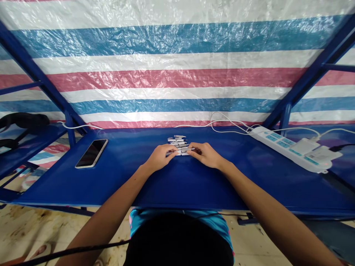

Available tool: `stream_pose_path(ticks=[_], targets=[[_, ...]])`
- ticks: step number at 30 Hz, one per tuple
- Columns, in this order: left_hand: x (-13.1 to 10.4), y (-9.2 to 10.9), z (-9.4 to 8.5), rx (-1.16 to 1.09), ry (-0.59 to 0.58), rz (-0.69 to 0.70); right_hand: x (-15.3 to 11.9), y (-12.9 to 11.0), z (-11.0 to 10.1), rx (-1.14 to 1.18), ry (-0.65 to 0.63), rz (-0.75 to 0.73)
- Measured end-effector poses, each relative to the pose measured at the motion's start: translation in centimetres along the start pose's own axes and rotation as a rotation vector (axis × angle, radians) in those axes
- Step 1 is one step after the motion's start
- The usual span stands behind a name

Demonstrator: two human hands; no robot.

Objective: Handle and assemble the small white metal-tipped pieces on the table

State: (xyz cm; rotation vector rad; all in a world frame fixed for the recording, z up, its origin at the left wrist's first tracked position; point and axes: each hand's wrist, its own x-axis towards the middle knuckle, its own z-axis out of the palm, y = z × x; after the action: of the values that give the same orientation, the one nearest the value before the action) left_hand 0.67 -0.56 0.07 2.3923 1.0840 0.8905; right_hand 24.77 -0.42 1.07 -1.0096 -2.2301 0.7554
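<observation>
Several slim white and grey pen-like sticks [178, 141] lie in a small stack, one behind another, at the middle of the blue table [124, 184]. My left hand [162, 156] touches the left ends of the nearest sticks, its thumb and fingers pinched together. At the right ends of the same sticks is my right hand [204, 154], thumb and fingertips closed on them. The sticks lie roughly sideways between both hands. Their exact kind is too small to make out.
A phone [91, 153] lies on the left of the table. At the right is a white power strip [288, 147] with plugged-in adapters and white cables. Blue metal posts rise on both sides, before a striped plastic sheet [177, 79]. A person's foot [41, 251] shows at lower left.
</observation>
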Motion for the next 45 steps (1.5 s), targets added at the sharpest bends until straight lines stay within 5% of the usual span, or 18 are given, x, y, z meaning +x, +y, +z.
stream_pose_path(ticks=[45], targets=[[-0.01, -0.41, 0.27, -0.026, 0.033, -0.019, 0.18, -0.08, 0.14, 0.002, -0.059, -0.017]])
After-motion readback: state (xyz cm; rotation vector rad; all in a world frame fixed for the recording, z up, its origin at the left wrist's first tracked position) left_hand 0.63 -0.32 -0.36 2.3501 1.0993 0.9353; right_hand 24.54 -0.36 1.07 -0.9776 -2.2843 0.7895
